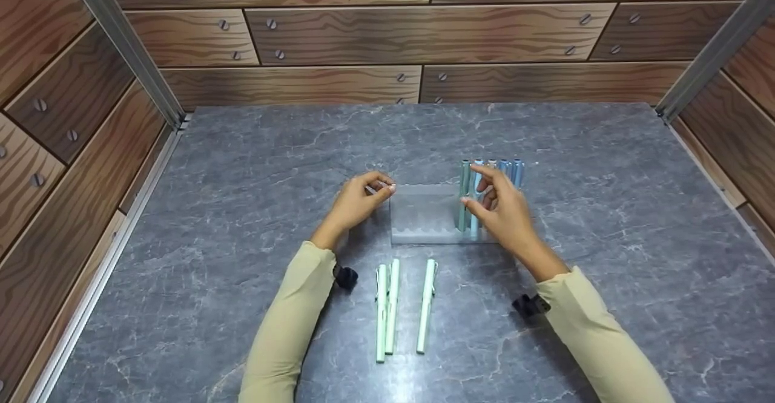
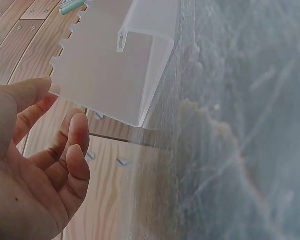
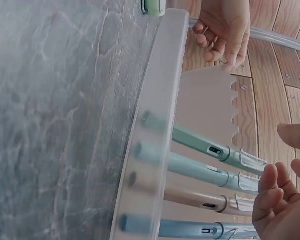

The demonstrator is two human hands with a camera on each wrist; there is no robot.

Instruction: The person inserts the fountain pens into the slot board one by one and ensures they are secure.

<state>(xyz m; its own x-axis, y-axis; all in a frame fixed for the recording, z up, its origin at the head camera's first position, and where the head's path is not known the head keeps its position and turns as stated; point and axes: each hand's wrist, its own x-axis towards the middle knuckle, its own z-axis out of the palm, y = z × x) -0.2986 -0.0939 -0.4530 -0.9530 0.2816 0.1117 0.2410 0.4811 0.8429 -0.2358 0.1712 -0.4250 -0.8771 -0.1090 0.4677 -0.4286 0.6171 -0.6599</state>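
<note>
A translucent plastic pen rack (image 1: 424, 209) with a notched top edge stands on the table. My left hand (image 1: 361, 198) pinches its upper left corner between thumb and index finger; the left wrist view shows the other fingers loosely bent off the rack (image 2: 105, 70). Several pens lean in the rack's right part, among them a dark green pen (image 3: 200, 142), a light blue pen (image 3: 197, 167) and a beige pen (image 3: 190, 196). By their upper ends is my right hand (image 1: 505, 212), thumb and fingers apart, holding nothing. Three mint green pens, one of them alone (image 1: 426, 306), lie in front of the rack.
The grey marbled table (image 1: 272, 149) runs back to a wood-patterned wall (image 1: 339, 34). Metal rails (image 1: 130, 40) edge the sides. A small black wrist camera (image 1: 346, 278) sits at the left cuff, another camera (image 1: 531, 305) at the right.
</note>
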